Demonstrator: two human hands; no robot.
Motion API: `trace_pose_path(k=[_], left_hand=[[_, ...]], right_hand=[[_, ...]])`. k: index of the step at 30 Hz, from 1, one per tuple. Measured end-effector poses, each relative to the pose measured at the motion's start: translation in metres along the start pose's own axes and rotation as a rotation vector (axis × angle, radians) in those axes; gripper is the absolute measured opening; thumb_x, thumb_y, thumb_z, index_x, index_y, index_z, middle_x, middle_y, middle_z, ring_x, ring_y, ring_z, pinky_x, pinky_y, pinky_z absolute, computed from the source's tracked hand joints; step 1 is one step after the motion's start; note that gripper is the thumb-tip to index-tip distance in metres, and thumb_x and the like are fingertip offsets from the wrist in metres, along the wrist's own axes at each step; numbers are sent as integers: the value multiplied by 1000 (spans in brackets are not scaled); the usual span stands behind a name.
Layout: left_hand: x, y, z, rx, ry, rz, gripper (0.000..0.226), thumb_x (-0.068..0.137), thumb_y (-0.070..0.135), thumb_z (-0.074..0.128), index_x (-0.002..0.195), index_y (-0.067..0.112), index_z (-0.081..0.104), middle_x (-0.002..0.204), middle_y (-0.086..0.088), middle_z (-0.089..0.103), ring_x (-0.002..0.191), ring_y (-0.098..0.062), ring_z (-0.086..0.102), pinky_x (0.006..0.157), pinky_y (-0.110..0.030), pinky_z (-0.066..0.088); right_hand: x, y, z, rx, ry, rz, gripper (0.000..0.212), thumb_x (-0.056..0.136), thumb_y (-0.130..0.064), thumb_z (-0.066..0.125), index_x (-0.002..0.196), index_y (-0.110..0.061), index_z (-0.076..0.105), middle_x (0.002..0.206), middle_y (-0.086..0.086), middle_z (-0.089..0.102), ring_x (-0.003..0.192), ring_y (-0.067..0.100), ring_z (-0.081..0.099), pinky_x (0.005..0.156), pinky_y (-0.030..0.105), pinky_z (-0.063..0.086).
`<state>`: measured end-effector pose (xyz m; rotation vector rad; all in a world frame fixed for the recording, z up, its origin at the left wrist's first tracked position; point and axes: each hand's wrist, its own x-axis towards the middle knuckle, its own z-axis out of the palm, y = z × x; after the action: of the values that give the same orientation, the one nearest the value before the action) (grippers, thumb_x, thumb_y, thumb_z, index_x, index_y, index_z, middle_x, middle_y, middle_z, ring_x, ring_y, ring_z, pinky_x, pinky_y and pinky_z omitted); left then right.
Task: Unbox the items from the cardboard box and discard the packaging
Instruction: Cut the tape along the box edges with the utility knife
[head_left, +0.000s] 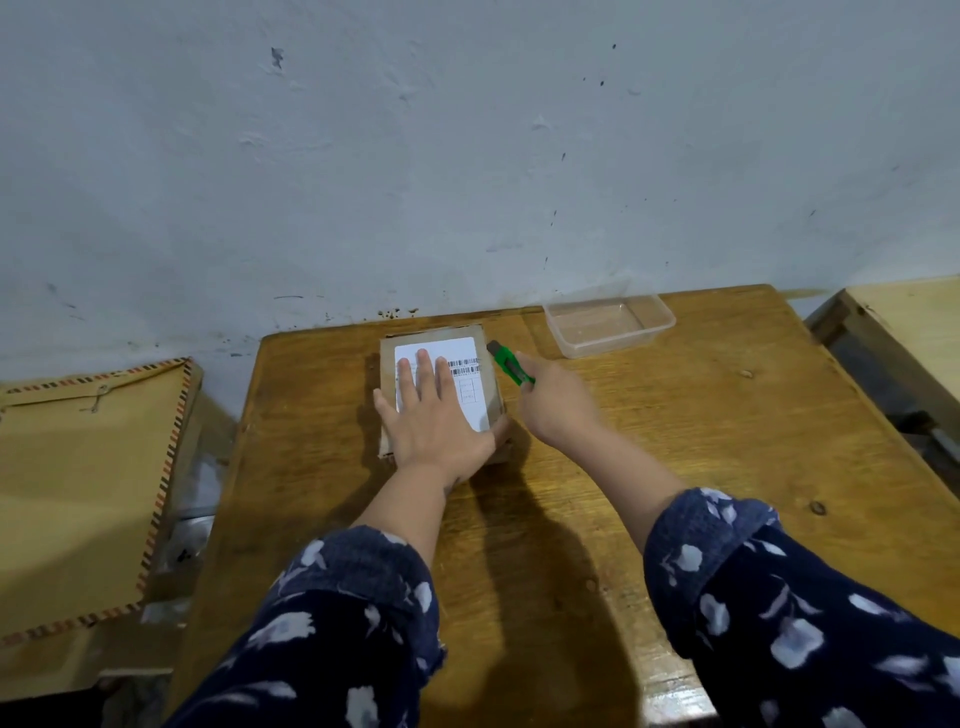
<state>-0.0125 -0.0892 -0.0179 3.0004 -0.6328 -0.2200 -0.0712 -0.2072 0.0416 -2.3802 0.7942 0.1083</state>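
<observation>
A small brown cardboard box (491, 387) with a white shipping label (467, 395) lies closed near the back of the wooden table (675, 441). My left hand (434, 421) rests flat on its top, fingers spread over the label. Just right of the box, my right hand (553, 402) is closed around a green utility knife (509, 364). The knife's tip points away toward the box's far right corner. I cannot tell whether the blade is out.
A clear plastic container (610, 322) stands empty at the back right of the table, close to the wall. A large flat cardboard piece with striped edging (83, 483) lies to the left of the table. Another wooden table (904, 332) stands at the right.
</observation>
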Motion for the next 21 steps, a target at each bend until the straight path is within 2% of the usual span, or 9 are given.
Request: trace_pose_path(k=[4, 12, 14, 19, 21], left_hand=[[0, 0, 1, -2, 13, 3, 107, 76, 85, 20, 152, 16, -7, 160, -7, -16, 146, -30, -17, 114, -62, -2], [1, -1, 2, 20, 12, 10, 106, 77, 85, 19, 151, 16, -9, 160, -8, -17, 146, -30, -17, 113, -62, -3], [2, -2, 2, 25, 8, 13, 104, 78, 83, 21, 152, 15, -9, 160, -8, -18, 146, -30, -17, 114, -62, -3], [1, -3, 0, 16, -20, 22, 103, 79, 82, 21, 152, 16, -10, 159, -8, -20, 145, -30, -19, 114, -62, -4], [1, -3, 0, 10, -20, 24, 104, 78, 83, 20, 152, 16, -9, 159, -7, -19, 146, -29, -19, 113, -62, -5]], right_hand=[[-8, 5, 4, -30, 18, -11, 58, 94, -11, 40, 148, -29, 29, 125, 14, 61, 99, 30, 63, 63, 31, 45], [-19, 7, 8, -166, 26, -34, 61, 93, -13, 41, 149, -27, 23, 118, 14, 64, 101, 31, 61, 66, 34, 46], [-25, 8, 7, -136, 23, -29, 61, 92, -13, 43, 149, -27, 25, 120, 14, 63, 104, 32, 61, 72, 35, 49], [-33, 10, 2, -59, 3, -16, 59, 93, -11, 42, 148, -27, 29, 125, 11, 61, 102, 28, 62, 69, 32, 49], [-39, 13, 0, -36, -18, -29, 58, 93, -11, 41, 148, -26, 30, 129, 12, 59, 105, 29, 61, 74, 32, 49]])
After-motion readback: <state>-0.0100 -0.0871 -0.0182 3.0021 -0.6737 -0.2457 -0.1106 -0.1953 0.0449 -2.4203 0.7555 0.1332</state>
